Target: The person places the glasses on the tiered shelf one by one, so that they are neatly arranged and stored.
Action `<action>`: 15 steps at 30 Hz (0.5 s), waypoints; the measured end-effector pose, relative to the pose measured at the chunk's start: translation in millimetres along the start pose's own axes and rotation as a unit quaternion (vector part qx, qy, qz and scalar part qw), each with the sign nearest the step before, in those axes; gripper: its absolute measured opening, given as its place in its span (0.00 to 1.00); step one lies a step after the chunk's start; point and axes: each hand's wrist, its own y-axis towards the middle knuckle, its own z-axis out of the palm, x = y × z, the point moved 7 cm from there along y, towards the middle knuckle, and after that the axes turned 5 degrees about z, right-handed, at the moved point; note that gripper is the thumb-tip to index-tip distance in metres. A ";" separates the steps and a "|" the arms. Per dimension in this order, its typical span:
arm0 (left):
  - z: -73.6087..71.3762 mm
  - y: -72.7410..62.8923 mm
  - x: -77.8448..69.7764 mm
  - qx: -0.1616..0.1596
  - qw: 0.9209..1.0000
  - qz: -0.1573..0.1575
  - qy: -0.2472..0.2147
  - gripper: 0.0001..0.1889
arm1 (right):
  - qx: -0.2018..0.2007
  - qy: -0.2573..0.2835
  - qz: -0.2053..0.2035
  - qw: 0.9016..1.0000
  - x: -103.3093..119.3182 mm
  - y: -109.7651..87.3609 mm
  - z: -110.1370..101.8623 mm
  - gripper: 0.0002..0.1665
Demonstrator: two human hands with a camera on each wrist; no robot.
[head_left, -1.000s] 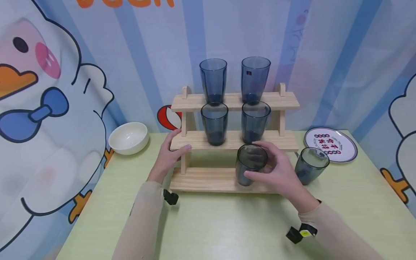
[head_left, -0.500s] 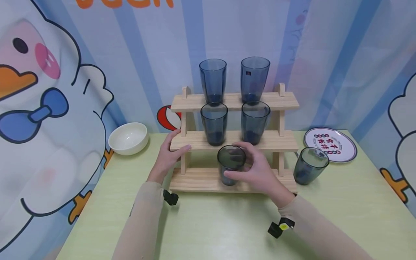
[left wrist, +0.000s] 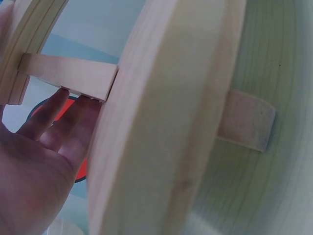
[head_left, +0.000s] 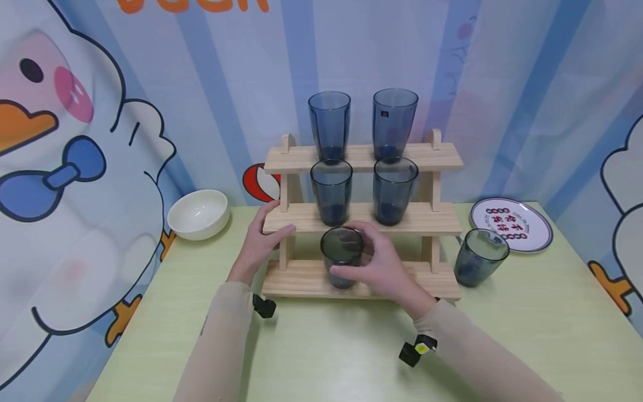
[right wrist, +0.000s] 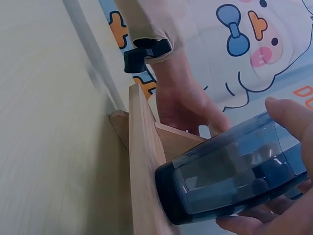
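A three-tier wooden display rack (head_left: 301, 285) stands on the table. At its left end my left hand (head_left: 257, 243) holds it, thumb before the middle board and fingers at the side upright (left wrist: 73, 73). My right hand (head_left: 379, 265) grips a dark blue-grey drinking glass (head_left: 335, 262) upright at the bottom board; its base meets the wood in the right wrist view, where the same glass (right wrist: 220, 176) looks sideways. Two glasses stand on the middle board, a left one (head_left: 331, 192) and a right one (head_left: 393, 192). Two more, a left (head_left: 330, 123) and a right (head_left: 394, 123), occupy the top board.
Right of the rack, another glass (head_left: 479, 259) sits on the table. Behind it lies a white plate (head_left: 532, 237) with red lettering. A white bowl (head_left: 198, 215) is at the back left. A cartoon-printed curtain (head_left: 241, 72) hangs behind the table.
My right hand has moved the glass leftward along the bottom board, from the right part to left of the middle. The left hand has kept its place on the rack.
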 end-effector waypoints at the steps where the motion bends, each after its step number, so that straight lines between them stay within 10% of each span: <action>1: 0.2 0.2 0.2 0.000 1.000 -0.001 0.000 0.36 | 0.000 -0.001 0.001 1.000 0.0 0.4 1.1 0.48; 15: 0.6 -0.4 -0.3 0.001 1.000 0.003 0.002 0.36 | -0.001 -0.063 -0.003 0.998 1.5 0.9 11.3 0.48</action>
